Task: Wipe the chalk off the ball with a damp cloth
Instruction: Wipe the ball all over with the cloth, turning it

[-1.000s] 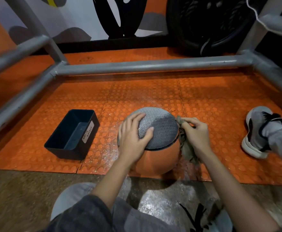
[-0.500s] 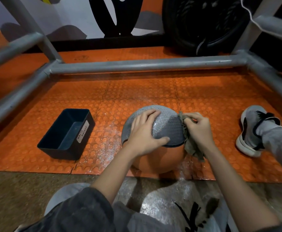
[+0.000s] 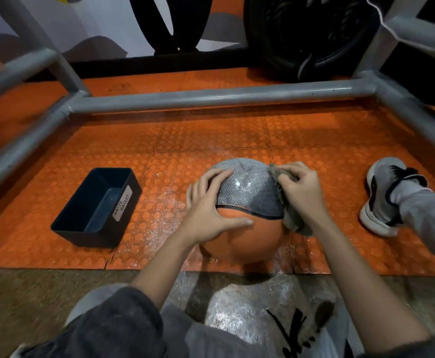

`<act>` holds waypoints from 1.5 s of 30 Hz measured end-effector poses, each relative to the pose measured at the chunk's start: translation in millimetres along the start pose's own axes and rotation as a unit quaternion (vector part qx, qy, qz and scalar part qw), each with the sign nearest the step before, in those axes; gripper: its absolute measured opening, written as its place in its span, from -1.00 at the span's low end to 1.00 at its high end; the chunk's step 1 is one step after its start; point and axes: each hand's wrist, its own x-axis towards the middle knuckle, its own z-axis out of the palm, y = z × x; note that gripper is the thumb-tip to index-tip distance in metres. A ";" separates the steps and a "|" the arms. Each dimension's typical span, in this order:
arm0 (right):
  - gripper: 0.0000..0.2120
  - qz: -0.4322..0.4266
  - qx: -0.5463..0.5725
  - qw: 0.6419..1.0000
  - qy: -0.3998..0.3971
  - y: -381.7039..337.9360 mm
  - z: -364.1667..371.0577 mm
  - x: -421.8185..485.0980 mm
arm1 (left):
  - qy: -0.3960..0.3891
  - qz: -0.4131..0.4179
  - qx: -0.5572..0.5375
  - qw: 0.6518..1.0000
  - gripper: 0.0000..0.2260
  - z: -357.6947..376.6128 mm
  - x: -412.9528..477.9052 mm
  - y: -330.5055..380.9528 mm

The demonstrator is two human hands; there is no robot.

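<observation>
An orange ball with a grey textured panel on top sits on the orange studded mat. My left hand lies spread over its left side, fingers straight and thumb stretched across the orange part. My right hand grips a grey-brown cloth and presses it against the ball's upper right side. The cloth's loose end hangs down the right of the ball. The grey panel glistens with wet spots near its top.
A black bin labelled "waste basket" stands left of the ball. White chalk dust speckles the mat between them. A grey metal frame bars the back and sides. A foot in a grey shoe rests at right.
My right hand with the cloth has moved up from the ball's right side onto its upper right. My left hand has slid lower on the ball, thumb now on the orange part.
</observation>
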 end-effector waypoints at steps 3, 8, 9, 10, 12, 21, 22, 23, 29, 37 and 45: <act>-0.74 -0.035 -0.052 0.998 0.019 -9.3 6.0 -11.7 | 0.043 -0.003 -0.013 0.999 -0.17 8.5 -0.7 3.2; -0.69 -0.199 -0.140 0.970 -0.032 -39.1 22.8 -42.8 | 0.041 -0.027 -0.039 0.998 -0.19 1.1 -6.0 -2.1; -0.71 -0.227 -0.150 0.961 -0.054 -42.8 25.6 -46.8 | 0.038 -0.030 -0.043 0.998 -0.20 -1.8 -6.9 -3.3; -0.71 -0.244 -0.150 0.955 -0.072 -42.9 26.3 -46.9 | 0.032 -0.031 -0.047 0.998 -0.20 -4.1 -8.1 -5.0; -0.70 -0.242 -0.127 0.959 -0.073 -36.1 22.6 -36.4 | 0.015 -0.032 -0.053 0.998 -0.16 -6.4 -10.3 -7.4; -0.74 -0.107 -0.080 0.991 -0.022 -26.7 13.0 -20.3 | 0.027 -0.031 -0.054 0.998 -0.16 5.6 -4.7 3.2; -0.75 -0.148 -0.100 0.983 -0.032 -32.1 18.3 -29.6 | 0.028 -0.032 -0.058 0.997 -0.16 4.9 -4.7 2.3; -0.74 -0.186 -0.123 0.974 -0.049 -37.6 23.0 -39.0 | 0.028 -0.032 -0.062 0.997 -0.18 4.1 -5.3 0.9; -0.68 -0.192 -0.094 0.976 -0.035 -26.3 12.8 -24.1 | 0.017 -0.022 -0.053 0.998 -0.15 0.6 -9.0 -4.2; -0.71 -0.116 -0.084 0.990 -0.006 -18.8 9.2 -25.3 | 0.029 -0.035 -0.055 0.997 -0.14 5.3 -6.1 0.9; -0.67 -0.215 -0.114 0.967 -0.075 -31.4 17.9 -26.5 | 0.018 -0.036 -0.076 0.996 -0.15 -4.0 -9.0 -11.4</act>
